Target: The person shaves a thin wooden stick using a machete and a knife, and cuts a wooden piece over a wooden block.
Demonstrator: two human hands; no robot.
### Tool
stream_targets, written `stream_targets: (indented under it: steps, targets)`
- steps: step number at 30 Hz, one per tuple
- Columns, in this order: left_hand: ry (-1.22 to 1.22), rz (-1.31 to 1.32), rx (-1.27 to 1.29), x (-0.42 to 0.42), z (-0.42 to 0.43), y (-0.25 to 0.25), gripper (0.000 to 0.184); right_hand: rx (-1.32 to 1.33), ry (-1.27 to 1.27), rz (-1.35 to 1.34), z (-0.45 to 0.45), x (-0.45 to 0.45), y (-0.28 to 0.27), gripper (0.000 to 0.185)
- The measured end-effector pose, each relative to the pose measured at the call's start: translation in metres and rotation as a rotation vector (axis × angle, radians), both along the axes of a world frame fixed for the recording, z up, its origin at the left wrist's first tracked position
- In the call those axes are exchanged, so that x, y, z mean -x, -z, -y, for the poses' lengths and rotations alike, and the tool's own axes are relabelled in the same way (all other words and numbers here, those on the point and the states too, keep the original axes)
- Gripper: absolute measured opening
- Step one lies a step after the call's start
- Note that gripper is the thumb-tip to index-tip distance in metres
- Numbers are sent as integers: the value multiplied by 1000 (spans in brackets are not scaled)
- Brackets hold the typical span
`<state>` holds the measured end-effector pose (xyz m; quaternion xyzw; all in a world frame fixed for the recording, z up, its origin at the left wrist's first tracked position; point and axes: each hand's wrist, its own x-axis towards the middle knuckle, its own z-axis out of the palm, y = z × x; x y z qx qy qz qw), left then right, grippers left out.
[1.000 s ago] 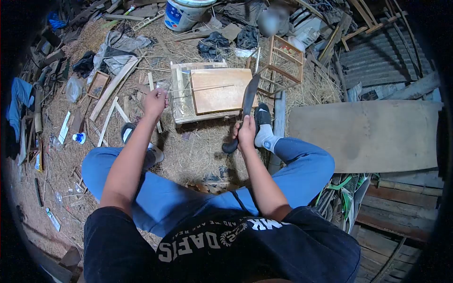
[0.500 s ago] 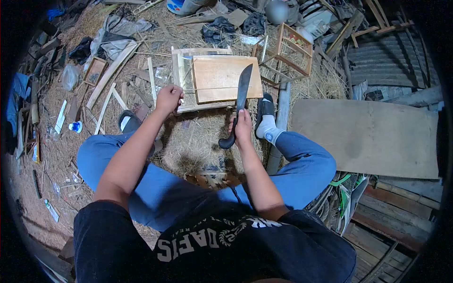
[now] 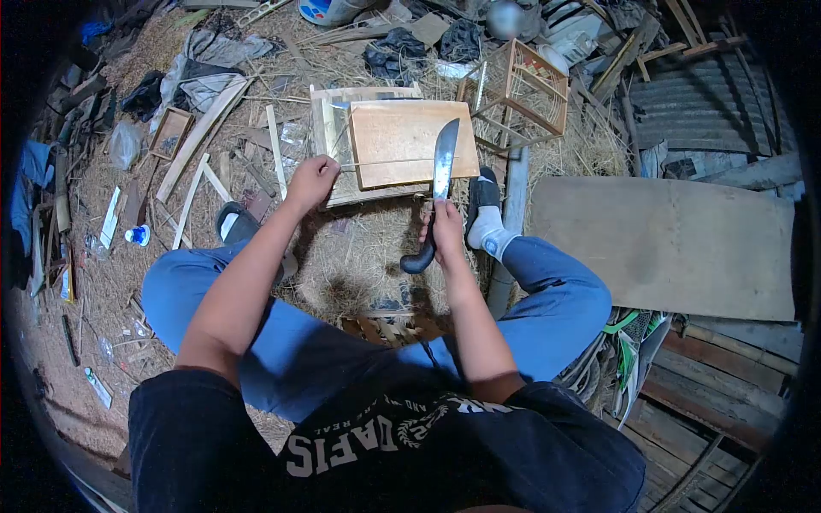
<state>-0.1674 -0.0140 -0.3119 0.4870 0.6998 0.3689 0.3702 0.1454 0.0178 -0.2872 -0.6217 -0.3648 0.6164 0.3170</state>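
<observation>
My right hand (image 3: pixel 446 229) is wrapped round the dark, curved handle of a machete (image 3: pixel 444 158). Its broad blade points away from me, over the right part of a light wooden board (image 3: pixel 398 137). A thin wooden strip (image 3: pixel 385 162) runs sideways across the board and passes by the blade; I cannot tell whether they touch. At the strip's left end, my left hand (image 3: pixel 312 181) pinches it between thumb and forefinger. Under the board stands a low wooden frame (image 3: pixel 321 128).
A small frame of thin sticks (image 3: pixel 537 90) stands right of the board. Wooden slats (image 3: pixel 201 141) and a small wooden tray (image 3: pixel 171 132) lie left on the straw-covered ground. A large flat panel (image 3: pixel 663 248) lies at right. My slippered feet flank the board.
The machete blade has turned slightly and now catches the light. My left hand has shifted a little to the right, its thumb and forefinger now forming a loop.
</observation>
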Motion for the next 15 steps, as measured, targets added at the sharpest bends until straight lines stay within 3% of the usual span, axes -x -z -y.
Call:
stream_targets:
  steps: [3,10,12,14,15]
  targets:
    - [16,-24,-15,0,-1,-2,29,64,-48,96,-11,-8,-7,37]
    - [18,17,-32,-4,3,9,28,-13,-78,246,-32,-22,-15,42]
    - [1,203,-20,-4,4,13,27,-9,-48,245,-38,-21,-13,43]
    - [-10,199,-36,-4,6,12,25,-128,-43,356,-40,-21,-7,45]
    - [-17,198,-52,-4,6,10,24,-293,-68,515,-48,-32,27,50]
